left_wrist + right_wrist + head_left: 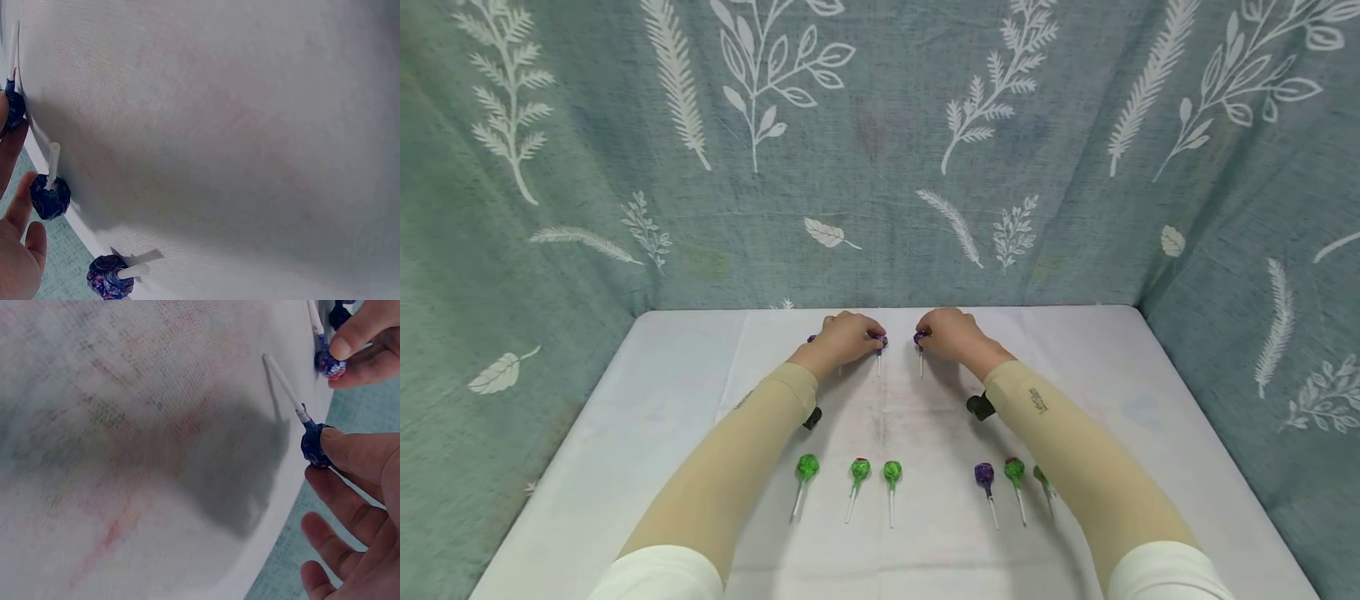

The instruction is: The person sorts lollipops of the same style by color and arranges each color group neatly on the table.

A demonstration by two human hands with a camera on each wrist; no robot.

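At the far edge of the table, my left hand [844, 340] pinches a purple-wrapped lollipop [882, 341] by its head, the white stick pointing toward me. Close by on the right, my right hand [953, 335] pinches another purple lollipop [315, 447] between thumb and index finger. Both sticks point toward the near side. Two more purple lollipops lie by the left hand: one [50, 197] close to its fingers, the other [111, 277] farther left. The left hand mostly hides them in the head view.
Nearer me lie green lollipops [807, 467], [860, 469], [892, 472] on the left. At right are a purple lollipop [984, 475] and two green lollipops [1014, 468], [1042, 475], the last partly behind the right sleeve. A leaf-patterned curtain [880, 167] borders the white table [677, 400].
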